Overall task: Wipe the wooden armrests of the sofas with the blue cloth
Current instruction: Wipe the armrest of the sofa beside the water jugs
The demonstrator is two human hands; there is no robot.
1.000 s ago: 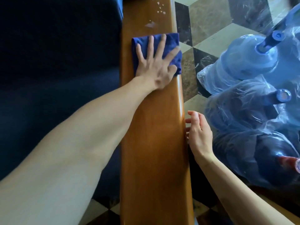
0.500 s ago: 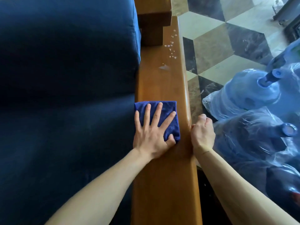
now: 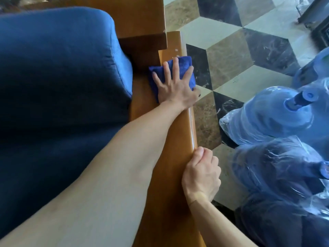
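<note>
Two hands on the wooden armrest (image 3: 170,184) right now. Left hand (image 3: 175,87) flat on the blue cloth (image 3: 183,64), fingers spread straight, pressing it down at the far end of the armrest, right up against the stepped wooden post (image 3: 142,24) by the sofa back. Way further along than half a second ago, when cloth and hand sat around mid-armrest. Most of the white droplets (image 3: 176,50) from before now under the cloth, just a couple left showing past its far edge. Right hand (image 3: 202,173) curled over the armrest's outer edge, thumb on top, gripping it nearer the camera end, well apart from the left now instead of just beside it. Blue sofa cushion (image 3: 58,82) along the inner edge. Plastic-wrapped water jugs (image 3: 272,118) on the patterned floor (image 3: 231,50), same spot as before.
</note>
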